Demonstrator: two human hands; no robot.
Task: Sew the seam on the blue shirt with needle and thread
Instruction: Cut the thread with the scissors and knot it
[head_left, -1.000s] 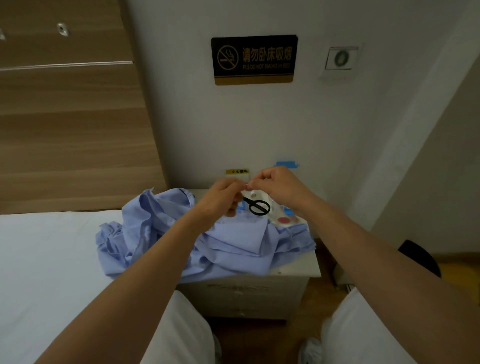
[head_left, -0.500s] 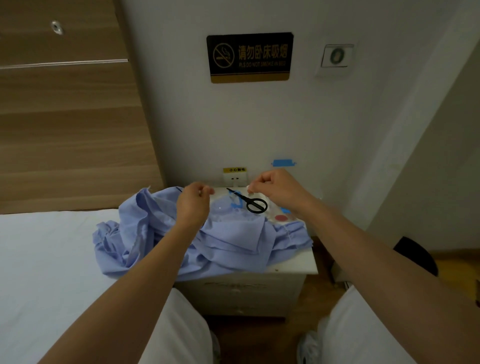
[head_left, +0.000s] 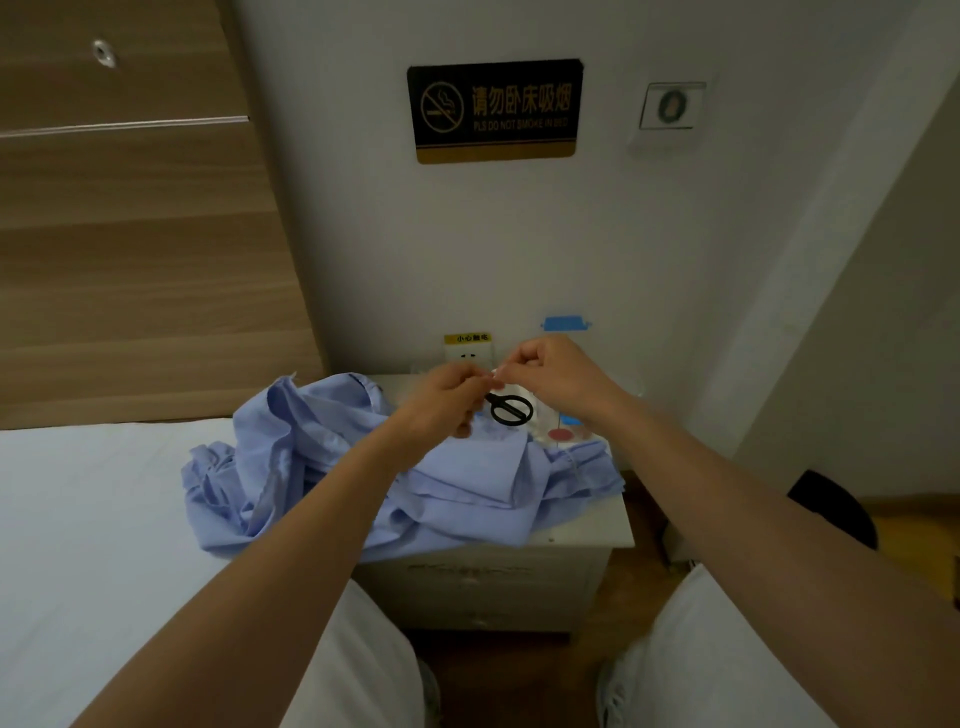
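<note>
A crumpled blue shirt (head_left: 332, 467) lies across the white nightstand (head_left: 587, 535) and onto the bed. Above it my left hand (head_left: 447, 395) and my right hand (head_left: 556, 374) meet fingertip to fingertip. Each pinches something fine and pale between thumb and fingers, which looks like thread; a needle is too small to make out. Black scissors (head_left: 511, 409) lie on the shirt just below the hands, on a clear sewing-kit packet (head_left: 556, 431) with a red and a blue spot.
The white bed (head_left: 93, 545) fills the left, with a wooden headboard (head_left: 140, 249) behind it. A wall socket (head_left: 467, 351) sits right behind the hands. My knees in white trousers flank the nightstand, and a dark object (head_left: 836, 514) stands on the floor at right.
My left hand had pulled away to the left over the shirt half a second ago; now it is back against my right hand, fingertips together above the scissors.
</note>
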